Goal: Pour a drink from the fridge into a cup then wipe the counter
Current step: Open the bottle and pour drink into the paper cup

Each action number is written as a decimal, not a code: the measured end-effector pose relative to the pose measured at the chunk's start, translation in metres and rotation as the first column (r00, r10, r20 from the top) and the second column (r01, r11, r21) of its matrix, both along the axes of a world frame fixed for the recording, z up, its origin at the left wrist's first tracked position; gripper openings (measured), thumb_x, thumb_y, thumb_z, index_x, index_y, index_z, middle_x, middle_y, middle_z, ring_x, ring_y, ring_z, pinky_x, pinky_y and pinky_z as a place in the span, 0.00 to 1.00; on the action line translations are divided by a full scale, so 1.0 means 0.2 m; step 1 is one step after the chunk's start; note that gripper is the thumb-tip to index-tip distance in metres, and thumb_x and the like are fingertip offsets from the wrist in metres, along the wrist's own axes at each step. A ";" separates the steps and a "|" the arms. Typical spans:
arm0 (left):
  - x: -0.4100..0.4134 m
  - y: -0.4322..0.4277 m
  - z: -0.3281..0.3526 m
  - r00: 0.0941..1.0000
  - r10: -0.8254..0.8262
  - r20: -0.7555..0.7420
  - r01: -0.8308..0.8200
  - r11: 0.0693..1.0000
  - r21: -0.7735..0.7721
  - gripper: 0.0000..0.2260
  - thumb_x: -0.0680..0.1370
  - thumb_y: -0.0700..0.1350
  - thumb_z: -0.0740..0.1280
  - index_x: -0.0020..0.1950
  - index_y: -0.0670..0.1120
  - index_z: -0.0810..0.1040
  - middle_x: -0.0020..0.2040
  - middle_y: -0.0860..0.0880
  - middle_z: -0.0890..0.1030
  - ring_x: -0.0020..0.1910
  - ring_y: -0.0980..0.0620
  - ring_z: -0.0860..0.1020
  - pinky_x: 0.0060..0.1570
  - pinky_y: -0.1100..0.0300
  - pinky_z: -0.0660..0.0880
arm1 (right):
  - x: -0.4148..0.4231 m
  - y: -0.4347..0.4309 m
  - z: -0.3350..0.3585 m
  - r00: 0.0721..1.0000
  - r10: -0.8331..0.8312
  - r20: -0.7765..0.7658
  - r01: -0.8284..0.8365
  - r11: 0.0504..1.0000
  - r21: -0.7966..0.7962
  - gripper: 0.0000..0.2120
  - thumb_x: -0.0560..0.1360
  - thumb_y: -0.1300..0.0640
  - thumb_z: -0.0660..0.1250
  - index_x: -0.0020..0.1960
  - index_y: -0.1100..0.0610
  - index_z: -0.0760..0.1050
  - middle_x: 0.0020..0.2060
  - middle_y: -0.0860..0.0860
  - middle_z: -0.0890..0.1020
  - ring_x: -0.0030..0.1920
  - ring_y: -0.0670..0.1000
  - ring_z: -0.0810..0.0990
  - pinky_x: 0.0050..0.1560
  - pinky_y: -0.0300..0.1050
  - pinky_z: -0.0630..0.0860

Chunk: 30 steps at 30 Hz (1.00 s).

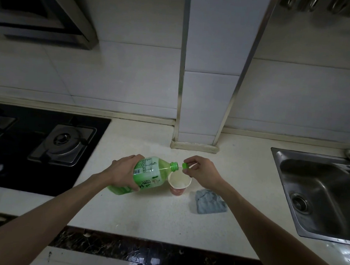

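Note:
A green tea bottle [147, 174] with a green label is tilted almost flat, its open neck over the rim of a paper cup [179, 184]. My left hand [125, 173] grips the bottle around its lower body. The cup stands upright on the white counter [155, 218], white inside with a red pattern outside. My right hand [200, 170] hovers just beyond the cup and pinches the green bottle cap [185, 165] between thumb and fingers. A folded grey cloth [210, 202] lies on the counter to the right of the cup.
A black gas hob [37, 145] fills the counter's left side. A steel sink [321, 194] is set in at the right. A tiled pillar [204, 105] rises behind the cup, and an extractor hood [44, 14] hangs at upper left.

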<state>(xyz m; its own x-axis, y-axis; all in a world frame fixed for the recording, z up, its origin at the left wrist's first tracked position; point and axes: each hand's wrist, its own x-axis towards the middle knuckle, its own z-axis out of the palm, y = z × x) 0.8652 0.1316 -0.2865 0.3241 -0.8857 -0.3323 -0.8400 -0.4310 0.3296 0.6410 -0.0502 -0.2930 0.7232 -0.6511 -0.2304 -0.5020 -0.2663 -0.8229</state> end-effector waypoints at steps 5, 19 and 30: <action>-0.01 0.02 -0.01 0.996 0.024 -0.087 -0.030 0.997 -0.068 0.39 0.59 0.54 0.82 0.65 0.53 0.67 0.55 0.56 0.76 0.51 0.54 0.77 0.51 0.54 0.78 | 0.06 0.04 0.06 0.997 0.037 0.065 -0.038 0.999 0.016 0.12 0.71 0.57 0.75 0.53 0.50 0.80 0.42 0.44 0.83 0.41 0.46 0.82 0.45 0.37 0.75; 0.03 0.12 0.00 0.948 0.113 -0.298 -0.143 0.986 -0.083 0.39 0.57 0.51 0.83 0.63 0.55 0.69 0.53 0.57 0.79 0.52 0.57 0.79 0.51 0.57 0.80 | 0.15 0.07 0.16 0.938 0.293 0.184 -0.248 0.941 -0.231 0.15 0.70 0.64 0.74 0.53 0.50 0.80 0.50 0.47 0.81 0.44 0.43 0.79 0.50 0.33 0.75; 0.03 0.16 0.06 0.927 0.139 -0.347 -0.200 0.969 -0.146 0.37 0.58 0.48 0.84 0.63 0.54 0.70 0.52 0.58 0.80 0.52 0.58 0.79 0.49 0.61 0.79 | 0.21 0.16 0.18 0.987 0.101 -0.127 -0.145 0.897 -0.417 0.39 0.76 0.32 0.43 0.28 0.60 0.75 0.25 0.51 0.78 0.31 0.53 0.78 0.40 0.47 0.74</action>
